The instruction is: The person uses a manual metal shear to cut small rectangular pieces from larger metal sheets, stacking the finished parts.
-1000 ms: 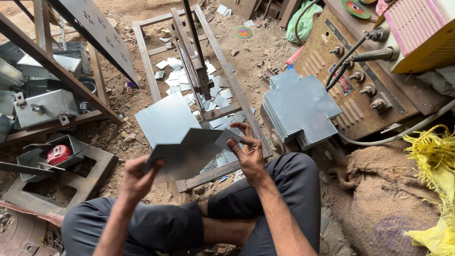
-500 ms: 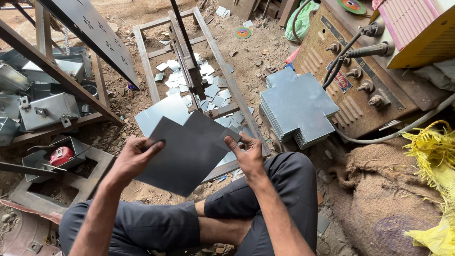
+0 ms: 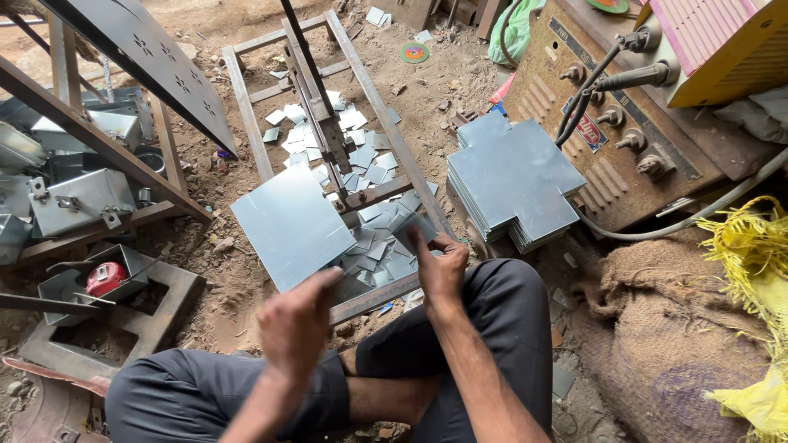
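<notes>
I sit on the dirt with my legs folded. A square grey metal sheet lies flat on the ground in front of me, against a long metal frame. My left hand is blurred and hovers at the sheet's near corner, its thumb stretched towards the edge. My right hand is raised over a heap of small metal offcuts inside the frame, fingers spread, with nothing clearly in them.
A stack of cross-shaped metal sheets lies to the right, beside a rusty welding machine with cables. Sacking and yellow fibre sit at the right. Metal boxes, angle-iron bars and a red tape measure crowd the left.
Both hands held a dark sheet up in front of me. That sheet has left my hands, and a flat sheet now shows fully on the ground. My left hand has dropped lower.
</notes>
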